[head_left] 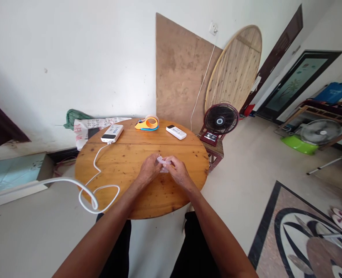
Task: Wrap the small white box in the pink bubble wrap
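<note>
My left hand (150, 168) and my right hand (177, 169) meet over the middle of the round wooden table (142, 193). Between their closed fingers is a small, translucent, pale plastic piece (164, 161), partly hidden by the fingertips; it looks like a thin film or little bag, but its exact kind cannot be made out. Beyond the hands, near the far edge, lie an orange and blue tape dispenser (143, 124) and a white power bank (176, 132). Another white power bank (112, 133) is at the far left, with a cable plugged into its near end.
The white cable (97, 158) loops over the table's left side and off its edge. A dark red fan (220, 121) stands on a stool at the right. A brown board (182, 69) and a round wooden tabletop (237, 65) lean on the wall.
</note>
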The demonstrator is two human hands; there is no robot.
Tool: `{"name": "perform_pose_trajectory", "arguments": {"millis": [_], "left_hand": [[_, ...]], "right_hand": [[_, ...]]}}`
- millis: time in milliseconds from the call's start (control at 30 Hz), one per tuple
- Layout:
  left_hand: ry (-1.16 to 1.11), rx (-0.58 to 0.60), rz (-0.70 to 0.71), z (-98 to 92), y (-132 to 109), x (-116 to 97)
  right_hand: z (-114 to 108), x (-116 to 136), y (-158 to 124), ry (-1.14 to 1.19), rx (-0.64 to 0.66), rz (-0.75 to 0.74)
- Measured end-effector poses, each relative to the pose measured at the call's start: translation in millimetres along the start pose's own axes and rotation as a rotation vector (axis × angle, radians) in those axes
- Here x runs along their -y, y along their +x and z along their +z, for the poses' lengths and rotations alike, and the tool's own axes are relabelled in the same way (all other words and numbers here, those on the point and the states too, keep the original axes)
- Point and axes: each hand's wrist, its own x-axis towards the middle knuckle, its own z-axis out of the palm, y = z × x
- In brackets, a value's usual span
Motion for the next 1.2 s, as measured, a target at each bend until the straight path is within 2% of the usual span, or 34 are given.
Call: {"name": "perform_pose_trajectory", "arguments": {"millis": [267, 467, 533, 600, 667, 767, 900, 1033, 1200], "left_hand": [[0.01, 0.005, 0.05, -0.6, 1, 2], [-0.176, 0.029, 0.082, 0.1, -1, 9], [-0.23, -0.034, 0.091, 0.5, -9, 11], [-0.203, -0.192, 0.062, 0.3, -20, 13], [-0.143, -0.291, 0.07, -0.3, -32, 14], [-0.091, -0.348, 0.111, -0.8, -42, 10], [-0.001, -0.318, 0.094, 1.5, -41, -3], [0.136, -0.274, 0.042, 5.8, -38, -14], [0.144, -0.232, 0.004, 9.0, -34, -12]], "right_hand": [[-9, -2, 3, 0.064, 0.094, -0.004], [-10, -2, 2, -0.047, 0.102, -0.015], [-9, -1, 1, -0.088, 0.086, 0.001], [-9, 0, 1, -0.096, 0.077, 0.008], [-9, 1, 3, -0.097, 0.079, 0.006], [-12, 3, 10, -0.128, 0.08, 0.022], [-15, 5, 18, -0.203, 0.075, 0.06], [-16, 8, 21, -0.155, 0.101, 0.029], [-16, 8, 19, -0.171, 0.093, 0.05]]}}
